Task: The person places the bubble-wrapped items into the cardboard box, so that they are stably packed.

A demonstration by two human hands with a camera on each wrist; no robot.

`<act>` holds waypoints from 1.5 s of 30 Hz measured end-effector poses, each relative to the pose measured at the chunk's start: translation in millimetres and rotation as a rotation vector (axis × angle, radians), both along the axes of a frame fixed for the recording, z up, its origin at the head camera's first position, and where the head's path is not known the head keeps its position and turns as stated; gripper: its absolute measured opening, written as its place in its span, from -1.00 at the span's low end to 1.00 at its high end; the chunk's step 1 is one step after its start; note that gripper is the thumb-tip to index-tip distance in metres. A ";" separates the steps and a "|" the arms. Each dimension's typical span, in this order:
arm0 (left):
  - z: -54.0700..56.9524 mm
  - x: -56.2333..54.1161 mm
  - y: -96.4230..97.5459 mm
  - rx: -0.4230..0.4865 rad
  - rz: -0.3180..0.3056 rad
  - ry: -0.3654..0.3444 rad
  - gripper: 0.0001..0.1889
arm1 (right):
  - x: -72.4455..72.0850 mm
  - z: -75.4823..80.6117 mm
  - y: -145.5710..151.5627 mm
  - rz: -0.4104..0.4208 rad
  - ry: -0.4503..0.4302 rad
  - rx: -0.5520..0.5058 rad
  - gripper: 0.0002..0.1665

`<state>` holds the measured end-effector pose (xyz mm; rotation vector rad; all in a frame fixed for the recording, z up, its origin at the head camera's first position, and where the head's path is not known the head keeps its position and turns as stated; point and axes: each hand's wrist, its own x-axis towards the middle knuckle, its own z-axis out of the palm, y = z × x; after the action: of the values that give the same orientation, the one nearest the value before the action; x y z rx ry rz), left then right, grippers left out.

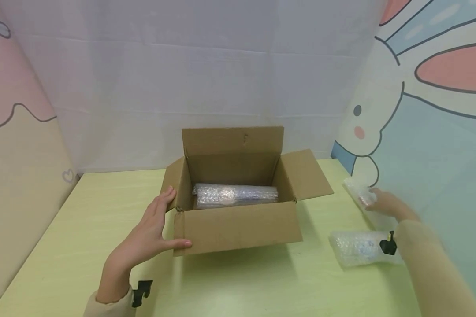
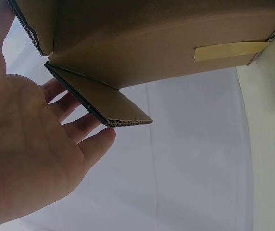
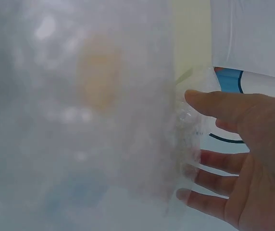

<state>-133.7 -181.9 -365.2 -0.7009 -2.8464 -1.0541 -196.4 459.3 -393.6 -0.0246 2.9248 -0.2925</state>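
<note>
- An open cardboard box (image 1: 238,229) stands mid-counter, all four flaps up or splayed; one bubble-wrapped bundle (image 1: 235,195) lies along its floor, toward the 12 o'clock wall.
- The left hand (image 1: 152,231) rests flat against the box's 9 o'clock end, fingers (image 1: 164,200) straight and loosely spread along the side flap (image 2: 101,98), thumb on the front wall. Nothing is gripped; the wrist view shows the palm open beside the corrugated edge.
- The right hand (image 1: 382,203) is out at 3 o'clock, touching a second wrapped packet (image 1: 358,191) that lies at the foot of the cartoon-rabbit wall panel (image 1: 440,132). Its fingers (image 3: 214,161) are spread and only lightly bent, tips against the plastic, not closed round it.
- A third wrapped packet (image 1: 357,248) lies on the yellow-green counter (image 1: 83,229) at about 4 o'clock from the box, partly behind the right sleeve (image 1: 432,268).
- Judged from this, the step in hand is taking hold of the far packet. To do it well, the fingers want to wrap round the packet's middle rather than pinch a loose edge of film, which could slip or tear.
- The left hand does well to brace the box and hold the side flap outward, leaving the mouth open.
- The free floor space appears to lie at the 6 o'clock side of the bundle inside; a packet laid parallel there should sit flat.
- The nearer packet lies below the forearm, so a lifted elbow avoids sweeping it.
</note>
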 end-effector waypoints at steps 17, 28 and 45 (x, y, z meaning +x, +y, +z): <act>3.1 2.7 1.6 -0.008 0.006 0.005 0.30 | -0.7 -2.7 -4.2 -0.039 -0.120 -0.002 0.07; 1.8 2.2 1.2 -0.008 0.007 0.008 0.30 | -0.6 -1.2 -2.0 -0.007 -0.088 0.010 0.01; 1.4 0.9 -0.3 -0.011 0.003 0.014 0.30 | -8.1 68.5 -20.0 0.077 0.208 0.068 -0.09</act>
<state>-132.7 -182.2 -363.8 -0.7013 -2.8432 -1.0293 -204.5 439.4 -325.1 -0.1676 3.1284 -0.1885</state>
